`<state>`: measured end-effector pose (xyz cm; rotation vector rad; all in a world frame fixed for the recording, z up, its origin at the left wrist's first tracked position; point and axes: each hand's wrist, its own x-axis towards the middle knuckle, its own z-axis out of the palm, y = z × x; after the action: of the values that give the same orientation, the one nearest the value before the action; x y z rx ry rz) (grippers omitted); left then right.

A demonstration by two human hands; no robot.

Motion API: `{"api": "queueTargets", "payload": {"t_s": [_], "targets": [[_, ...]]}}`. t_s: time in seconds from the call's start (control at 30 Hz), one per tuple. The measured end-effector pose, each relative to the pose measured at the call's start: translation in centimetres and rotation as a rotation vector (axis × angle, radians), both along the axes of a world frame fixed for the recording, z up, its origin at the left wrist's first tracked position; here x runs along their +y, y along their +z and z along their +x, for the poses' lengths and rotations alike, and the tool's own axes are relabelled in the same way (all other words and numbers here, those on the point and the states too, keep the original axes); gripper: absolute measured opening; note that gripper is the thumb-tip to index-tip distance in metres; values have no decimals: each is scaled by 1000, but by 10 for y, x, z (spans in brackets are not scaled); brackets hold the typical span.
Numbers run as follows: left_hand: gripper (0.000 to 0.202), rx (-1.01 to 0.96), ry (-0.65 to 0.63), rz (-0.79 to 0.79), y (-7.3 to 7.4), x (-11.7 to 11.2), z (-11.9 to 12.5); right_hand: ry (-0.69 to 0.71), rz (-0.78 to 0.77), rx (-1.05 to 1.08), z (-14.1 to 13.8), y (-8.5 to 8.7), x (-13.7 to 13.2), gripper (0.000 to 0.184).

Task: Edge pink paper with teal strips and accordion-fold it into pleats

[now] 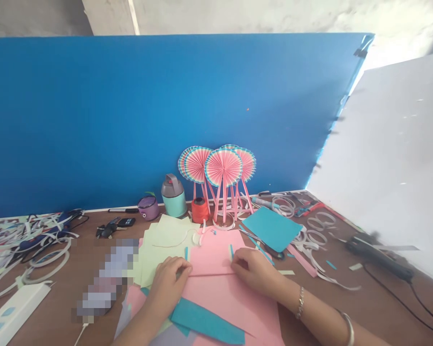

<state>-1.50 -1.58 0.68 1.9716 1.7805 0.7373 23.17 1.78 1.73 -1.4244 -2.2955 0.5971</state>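
My left hand [168, 283] and my right hand [254, 271] rest on a pink paper sheet [216, 254], gripping it on either side of a straight crease. A second pink sheet [231, 312] lies nearer me, with a teal paper piece [205, 322] under my left wrist. Pale green paper sheets [166, 245] are stacked just beyond my left hand. Past my right hand lie a teal paper sheet [272, 228] and black-handled scissors [263, 247]. Thin teal strips [231, 252] sit on the pink sheet. Metal bangles circle my right wrist.
Pink paper fans [223, 168] stand against a blue board [130, 110], beside a red thread spool [199, 210] and a teal bottle [173, 196]. White paper rings [32, 250] cover the left of the brown table [346, 307]. A blurred object [104, 278] and black cabled device [378, 257] lie on it.
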Motion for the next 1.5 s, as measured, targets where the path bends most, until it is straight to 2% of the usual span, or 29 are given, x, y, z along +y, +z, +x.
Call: {"api": "queueTargets", "payload": {"t_s": [0.33,0.63,0.93,1.07,1.17,1.27,1.4,1.5], "targets": [[18,90,-4,15,-1,3,1,-69,-134,40,0,-2,7,10],[17,131,2,5,0,3,3,-70,-158,66,-1,-1,7,11],[17,174,-14,18,2,2,4,-72,-125,-12,-3,2,7,12],[19,279,-44,97,0,-2,7,-43,-23,-128,-4,-1,5,13],[32,419,-102,232,-3,-4,12,-9,171,-269,-7,-7,1,11],[48,539,-241,321,-6,-6,17,102,391,-398,-12,-13,-4,13],[50,632,-391,280,-6,-5,20,355,545,-418,-20,-18,-9,16],[48,703,-405,218,0,-5,20,406,539,-430,-21,-17,-10,16]]}}
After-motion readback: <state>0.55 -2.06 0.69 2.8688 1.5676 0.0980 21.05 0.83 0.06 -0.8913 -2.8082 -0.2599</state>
